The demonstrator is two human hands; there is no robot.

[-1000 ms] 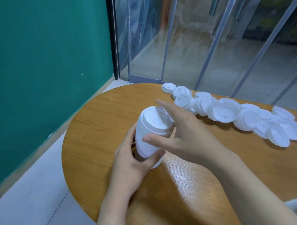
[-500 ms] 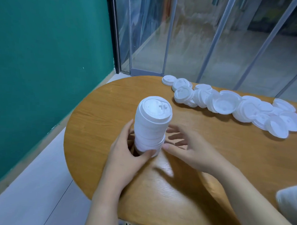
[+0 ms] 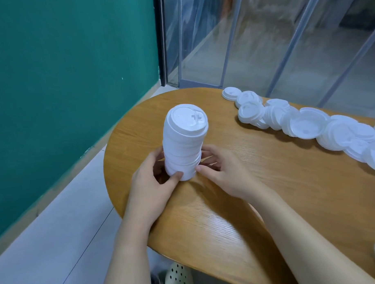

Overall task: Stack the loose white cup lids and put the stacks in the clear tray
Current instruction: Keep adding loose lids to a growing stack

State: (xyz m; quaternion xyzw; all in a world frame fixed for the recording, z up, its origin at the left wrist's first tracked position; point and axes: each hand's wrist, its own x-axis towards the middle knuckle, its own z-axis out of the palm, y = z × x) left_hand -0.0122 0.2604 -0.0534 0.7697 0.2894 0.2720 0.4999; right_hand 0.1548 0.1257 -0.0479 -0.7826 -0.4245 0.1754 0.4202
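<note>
The stack point(image 3: 185, 139) of white lids stands upright on the round wooden table point(image 3: 259, 203), near its left end, and both hands are cupped round its foot. The left hand point(image 3: 150, 182) grips the base with its thumb pressed against the front of the lowest lids; the right hand point(image 3: 222, 172) holds the other side, thumb at the bottom edge and fingers curled behind. These look like thin moulded plastic, so the whole column should weigh next to nothing, but it is tall for its width and only nested, not locked. Its top leans a little to the right already. I'd judge a squeeze low down alone could let the upper lids tip or slide, so one hand at the base and one flat on the top lid would carry it safest. Too hard a pinch might dent the rims. More loose lids point(image 3: 309, 127) lie in an overlapping row along the far right edge. No clear tray is in view.
</note>
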